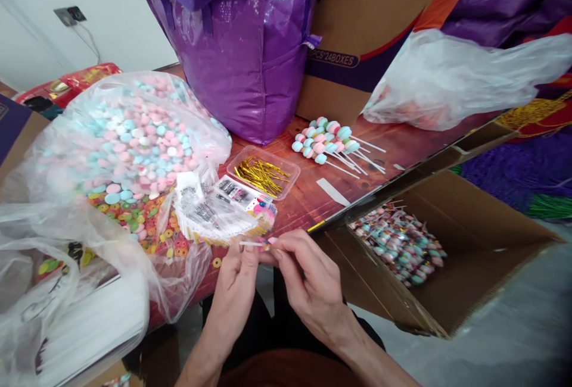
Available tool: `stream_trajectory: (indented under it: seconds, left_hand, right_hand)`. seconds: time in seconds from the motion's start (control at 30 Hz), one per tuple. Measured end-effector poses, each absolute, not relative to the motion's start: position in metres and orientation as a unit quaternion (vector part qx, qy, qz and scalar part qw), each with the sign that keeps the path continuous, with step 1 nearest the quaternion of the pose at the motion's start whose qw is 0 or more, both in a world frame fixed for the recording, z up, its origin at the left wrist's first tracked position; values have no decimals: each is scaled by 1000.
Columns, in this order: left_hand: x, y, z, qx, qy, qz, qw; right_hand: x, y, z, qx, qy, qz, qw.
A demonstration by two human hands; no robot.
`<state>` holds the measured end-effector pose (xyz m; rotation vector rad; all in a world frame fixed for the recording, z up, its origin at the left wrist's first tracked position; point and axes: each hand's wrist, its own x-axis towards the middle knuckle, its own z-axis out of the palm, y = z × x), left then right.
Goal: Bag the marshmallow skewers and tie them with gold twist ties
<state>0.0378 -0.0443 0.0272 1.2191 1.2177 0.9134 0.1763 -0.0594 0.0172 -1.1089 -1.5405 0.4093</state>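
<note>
My left hand (236, 280) is closed on a thin white lollipop stick (251, 243) near the table's front edge. Close beside it, my right hand (308, 268) pinches small pink and coloured candy pieces (269, 242) at the stick's end; the fingers partly hide them. Just beyond my hands lies a fanned stack of printed clear wrappers (214, 211). A clear plastic tray (292, 181) of gold twist ties (261, 175) sits behind the wrappers. Farther right, a pile of candy skewers (324, 140) on white sticks rests on the table.
A large bag of pink and blue candies (147, 131) and ring candies (120, 214) stand left, with a bag of white sticks (93, 327) nearer. An open cardboard box (482, 256) at right holds wrapped skewers (397, 244). A purple bag (232, 59) stands behind.
</note>
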Motion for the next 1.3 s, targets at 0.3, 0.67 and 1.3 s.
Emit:
stream_trajectory:
  seconds: [0.3,0.67,1.3]
  left_hand:
    - [66,-55,33,255,503,348,749]
    - [121,-73,40,112,402,267,869]
    - [113,-28,-1,675,480,381,409]
  right_hand:
    - [194,-80,14,-509,-632,100,576]
    - [240,-120,14,-604,-527,156,577]
    - [301,-163,-56,-562,32,420,712]
